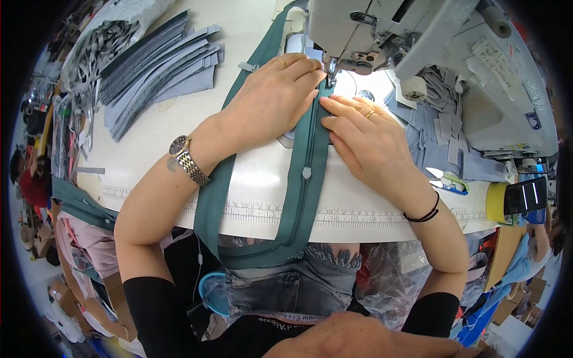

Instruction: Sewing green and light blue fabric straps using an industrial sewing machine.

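A long green zipper (288, 221) runs up to the sewing machine's presser foot (330, 77). It loops over the table's front edge and back up on the left. A pale slider (307, 173) sits on its near stretch. My left hand (277, 98) is closed, its bent fingers and thumb on the zipper's left side just beside the foot; the fingertips are partly hidden. My right hand (370, 134) lies palm down, its fingers stretched out and their tips resting on the zipper's right edge, just nearer to me than the foot.
Stacked grey fabric strips (161, 65) lie at the left, beside a clear plastic bag (113, 30). Grey scraps (441, 113) and small snips (447, 181) lie at the right. A printed ruler (250, 212) lines the front edge. The machine head (370, 36) overhangs the far side.
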Demonstrator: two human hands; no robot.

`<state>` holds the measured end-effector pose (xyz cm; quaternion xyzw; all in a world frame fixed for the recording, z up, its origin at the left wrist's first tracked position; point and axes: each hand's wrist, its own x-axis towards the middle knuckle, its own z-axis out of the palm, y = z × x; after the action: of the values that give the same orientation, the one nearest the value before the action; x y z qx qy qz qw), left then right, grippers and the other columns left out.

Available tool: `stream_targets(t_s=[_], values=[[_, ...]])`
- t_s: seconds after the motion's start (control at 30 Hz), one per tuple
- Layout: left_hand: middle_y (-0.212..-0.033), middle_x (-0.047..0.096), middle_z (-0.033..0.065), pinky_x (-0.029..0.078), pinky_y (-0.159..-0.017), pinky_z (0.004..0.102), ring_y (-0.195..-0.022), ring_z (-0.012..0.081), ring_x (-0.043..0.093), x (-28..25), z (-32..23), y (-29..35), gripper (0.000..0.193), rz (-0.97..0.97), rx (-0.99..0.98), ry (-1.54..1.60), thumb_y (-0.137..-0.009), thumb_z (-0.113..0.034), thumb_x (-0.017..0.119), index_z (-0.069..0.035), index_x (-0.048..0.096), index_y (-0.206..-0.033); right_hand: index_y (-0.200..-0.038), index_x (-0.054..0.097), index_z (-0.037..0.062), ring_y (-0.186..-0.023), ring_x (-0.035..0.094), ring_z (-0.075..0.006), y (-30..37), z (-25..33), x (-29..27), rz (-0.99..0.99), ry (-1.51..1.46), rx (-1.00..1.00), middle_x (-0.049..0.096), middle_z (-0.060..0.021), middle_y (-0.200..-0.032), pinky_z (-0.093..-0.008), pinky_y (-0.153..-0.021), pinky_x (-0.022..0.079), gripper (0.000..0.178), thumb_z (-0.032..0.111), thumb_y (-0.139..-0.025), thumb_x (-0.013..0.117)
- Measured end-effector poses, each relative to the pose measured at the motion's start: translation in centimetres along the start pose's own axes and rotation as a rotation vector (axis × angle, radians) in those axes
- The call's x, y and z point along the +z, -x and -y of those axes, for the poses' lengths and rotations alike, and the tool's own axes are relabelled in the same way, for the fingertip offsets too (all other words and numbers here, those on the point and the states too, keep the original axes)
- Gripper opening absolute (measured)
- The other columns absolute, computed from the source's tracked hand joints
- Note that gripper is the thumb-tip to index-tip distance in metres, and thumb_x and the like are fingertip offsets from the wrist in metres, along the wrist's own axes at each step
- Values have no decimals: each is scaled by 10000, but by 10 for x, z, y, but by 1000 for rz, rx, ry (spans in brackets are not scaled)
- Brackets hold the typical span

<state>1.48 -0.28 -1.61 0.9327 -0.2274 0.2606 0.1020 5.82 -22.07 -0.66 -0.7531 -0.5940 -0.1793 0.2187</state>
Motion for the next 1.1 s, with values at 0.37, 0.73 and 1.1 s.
stream_targets(t_s=[0.37, 0.73, 1.1], values=[[-1110, 612, 118, 489, -950, 405, -1065, 306, 609, -4, -3, -1, 335, 29, -93, -42, -956, -256, 635, -4, 644, -1175, -1033, 652, 19, -1102, 647, -306, -4, 4, -1, 13, -19, -3, 671, -119, -1149, -430, -924, 517, 230, 62, -811, 696], [-849, 553, 149, 508, -703, 357, -784, 295, 573, -59, -95, 85, 244, 72, 86, 87, -650, -166, 637, 42, 639, -779, -1147, 657, 52, -1047, 633, -239, -61, 50, -1, -49, 81, -345, 664, -70, -1109, -414, -950, 480, 339, 103, -814, 621], [-1000, 609, 147, 555, -932, 395, -1080, 339, 665, -63, -107, 115, 200, 110, 215, 69, -782, -186, 601, -9, 596, -876, -1143, 665, -5, -1031, 666, -352, -35, 43, -70, -116, 132, -184, 672, -189, -1082, -409, -917, 539, 446, -94, -714, 583]])
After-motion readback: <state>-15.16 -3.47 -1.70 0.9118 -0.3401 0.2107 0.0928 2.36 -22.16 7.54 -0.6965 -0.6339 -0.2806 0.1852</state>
